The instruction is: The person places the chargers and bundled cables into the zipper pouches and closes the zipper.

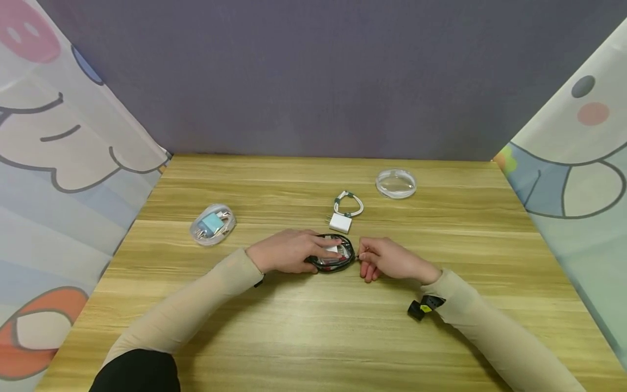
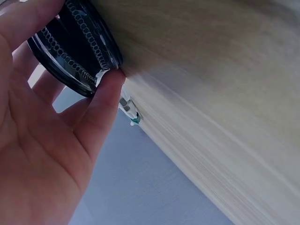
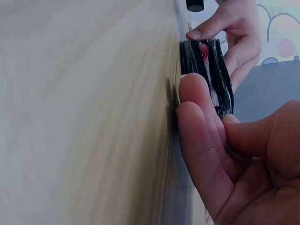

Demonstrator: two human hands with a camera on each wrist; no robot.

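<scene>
A round see-through zip pouch with black edging (image 1: 335, 268) lies on the table in the head view, with white and red things inside. My left hand (image 1: 289, 251) grips it from the left, fingers over its top and thumb at the near edge. Black zipper teeth show along the side of the pouch (image 2: 77, 42) in the left wrist view. At the right end of the pouch, my right hand (image 1: 389, 258) pinches the zipper pull between thumb and index finger. Its other fingers are loosely curled beside the pouch.
Just beyond the pouch are a white plug charger (image 1: 340, 223) and a coiled white cable (image 1: 350, 203) with dark green ties. A clear round pouch (image 1: 396, 184) lies at the back right. Another clear pouch (image 1: 213, 224), holding a light blue block and cables, is at left.
</scene>
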